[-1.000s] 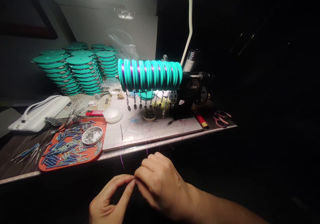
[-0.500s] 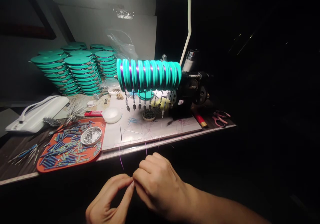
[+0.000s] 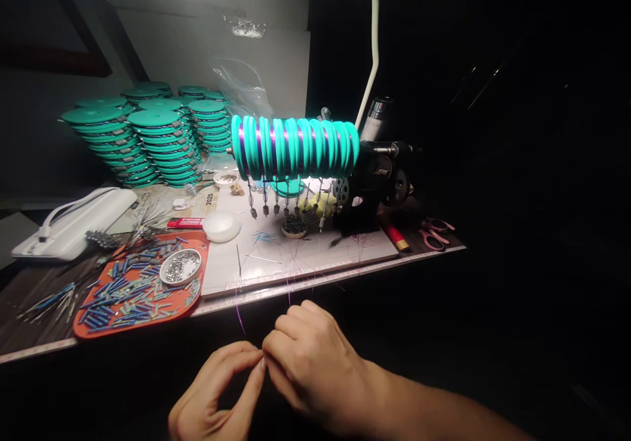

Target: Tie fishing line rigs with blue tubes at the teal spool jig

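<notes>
My left hand (image 3: 219, 388) and my right hand (image 3: 315, 355) meet at the fingertips in front of the table's front edge. Both are closed in a pinch, and what lies between the fingertips is too small to make out. A thin purple line (image 3: 289, 291) hangs down just above my right hand; a second purple line (image 3: 239, 311) dangles above my left hand. Beyond them, a row of teal spools (image 3: 296, 146) wound with purple line sits on a dark machine (image 3: 379, 171). Small grey weights (image 3: 266, 210) hang beneath the spools.
An orange tray (image 3: 197, 296) holds blue pieces and a small white dish (image 3: 166, 282). Stacked teal spools (image 3: 154, 120) stand at the back left. A white lamp-like device (image 3: 73, 224), a round white lid (image 3: 220, 227), a red lighter (image 3: 185, 223) and pink scissors (image 3: 434, 239) lie around.
</notes>
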A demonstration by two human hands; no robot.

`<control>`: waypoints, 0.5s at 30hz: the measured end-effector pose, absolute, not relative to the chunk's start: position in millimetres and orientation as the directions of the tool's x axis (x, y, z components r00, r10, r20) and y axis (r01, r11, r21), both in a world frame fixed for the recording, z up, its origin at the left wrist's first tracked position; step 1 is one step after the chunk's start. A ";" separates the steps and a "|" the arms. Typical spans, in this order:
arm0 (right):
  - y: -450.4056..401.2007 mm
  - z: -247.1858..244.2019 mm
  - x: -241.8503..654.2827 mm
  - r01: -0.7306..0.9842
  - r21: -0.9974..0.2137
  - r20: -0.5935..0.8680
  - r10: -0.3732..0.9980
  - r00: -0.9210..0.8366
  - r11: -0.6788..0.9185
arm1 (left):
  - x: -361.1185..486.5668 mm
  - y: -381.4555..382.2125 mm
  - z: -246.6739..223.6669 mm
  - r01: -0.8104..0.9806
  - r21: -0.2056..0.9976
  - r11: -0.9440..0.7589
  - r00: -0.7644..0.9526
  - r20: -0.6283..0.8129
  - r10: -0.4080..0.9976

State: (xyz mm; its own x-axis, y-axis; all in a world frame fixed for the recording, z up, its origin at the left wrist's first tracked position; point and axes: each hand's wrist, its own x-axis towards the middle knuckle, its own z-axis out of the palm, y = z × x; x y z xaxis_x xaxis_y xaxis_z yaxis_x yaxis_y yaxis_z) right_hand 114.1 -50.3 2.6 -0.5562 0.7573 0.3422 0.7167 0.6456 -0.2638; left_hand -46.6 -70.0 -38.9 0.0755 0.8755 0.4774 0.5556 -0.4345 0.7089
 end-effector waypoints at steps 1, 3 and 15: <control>-50.1 2.8 114.1 0.717 -0.263 0.339 0.757 -0.558 0.646 | -46.8 -70.2 -38.9 0.559 0.706 -0.434 0.074 0.479 0.875; -49.8 3.4 113.9 0.718 -0.260 0.335 0.758 -0.560 0.646 | -47.0 -70.9 -38.3 0.560 0.709 -0.428 0.075 0.471 0.879; -50.1 3.0 112.4 0.717 -0.256 0.341 0.755 -0.560 0.648 | -46.1 -71.5 -33.9 0.619 0.608 -0.498 0.167 0.518 0.839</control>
